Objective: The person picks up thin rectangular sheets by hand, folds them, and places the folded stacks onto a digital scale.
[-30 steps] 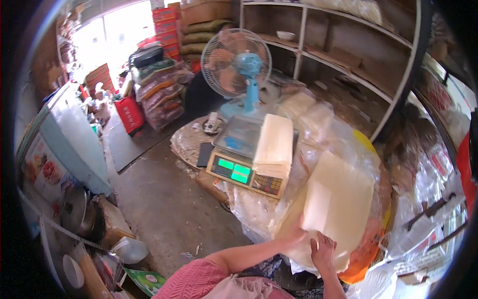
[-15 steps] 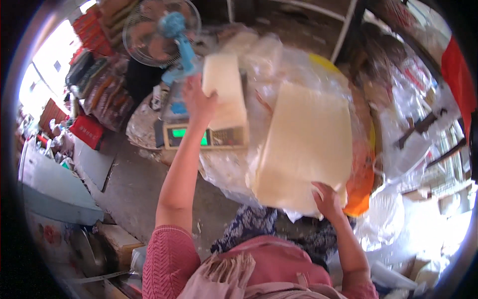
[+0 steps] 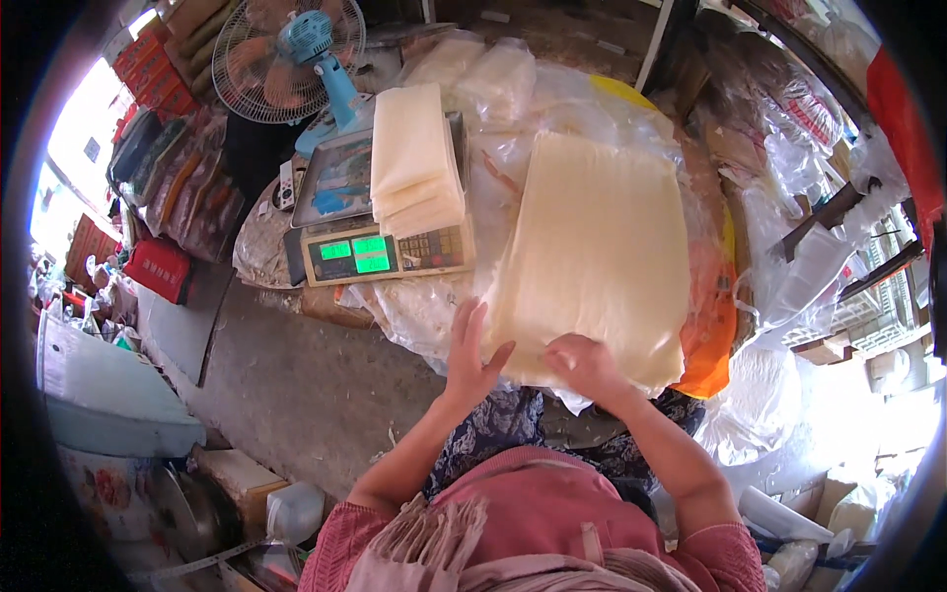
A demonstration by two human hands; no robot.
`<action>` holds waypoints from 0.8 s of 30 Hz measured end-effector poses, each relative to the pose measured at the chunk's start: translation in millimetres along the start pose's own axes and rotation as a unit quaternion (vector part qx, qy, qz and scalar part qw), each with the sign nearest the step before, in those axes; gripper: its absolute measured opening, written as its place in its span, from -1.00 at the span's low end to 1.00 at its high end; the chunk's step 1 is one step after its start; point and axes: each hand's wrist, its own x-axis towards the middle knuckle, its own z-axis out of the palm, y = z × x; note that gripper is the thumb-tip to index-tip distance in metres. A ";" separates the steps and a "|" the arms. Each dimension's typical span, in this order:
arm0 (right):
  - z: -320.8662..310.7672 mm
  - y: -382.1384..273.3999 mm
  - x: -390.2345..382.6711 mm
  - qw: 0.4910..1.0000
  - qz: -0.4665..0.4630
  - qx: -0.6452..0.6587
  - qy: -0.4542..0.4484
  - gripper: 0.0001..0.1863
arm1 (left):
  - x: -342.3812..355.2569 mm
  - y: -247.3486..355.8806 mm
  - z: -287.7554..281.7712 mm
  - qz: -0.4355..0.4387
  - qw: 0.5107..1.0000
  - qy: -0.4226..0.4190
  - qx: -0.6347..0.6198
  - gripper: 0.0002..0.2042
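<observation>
A wide stack of thin cream-coloured sheets (image 3: 602, 237) lies on clear plastic in front of me. At its near left corner is my left hand (image 3: 473, 360), open, with thumb and fingers spread and nothing in the grasp. My right hand (image 3: 590, 370) rests over the stack's near edge with its fingers curled closed; what lies between them, if anything, is hidden. To the left stands a digital scale (image 3: 434, 252) with a lit green display. A folded bundle of similar cream-coloured sheets (image 3: 414, 148) lies across its metal tray (image 3: 335, 173), reaching over the scale's front.
Behind the scale stands a blue table fan (image 3: 311, 44). Clear bags of pale sheets (image 3: 498, 79) lie at the back of the table. An orange sack (image 3: 710, 355) shows under the stack's right side. A remote control (image 3: 286, 185) lies left of the scale.
My left hand has left the bundle on the scale and come back to the stack's near left corner. My right hand has shifted left along the near edge and curled. The view has shifted slightly.
</observation>
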 end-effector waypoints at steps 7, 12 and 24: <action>-14.9 21.1 -14.4 0.979 0.128 0.032 0.158 -0.58 | 8.5 16.1 23.7 0.076 0.961 -0.266 -0.021 -0.63; -39.1 72.6 -17.9 0.970 0.159 -0.094 0.157 -0.74 | -5.8 14.9 51.9 0.169 0.939 -0.269 0.135 -0.52; -118.4 -63.6 -20.9 0.933 -0.169 -0.253 0.192 -0.62 | 7.6 -6.0 56.7 -0.002 0.970 -0.244 -0.002 -0.38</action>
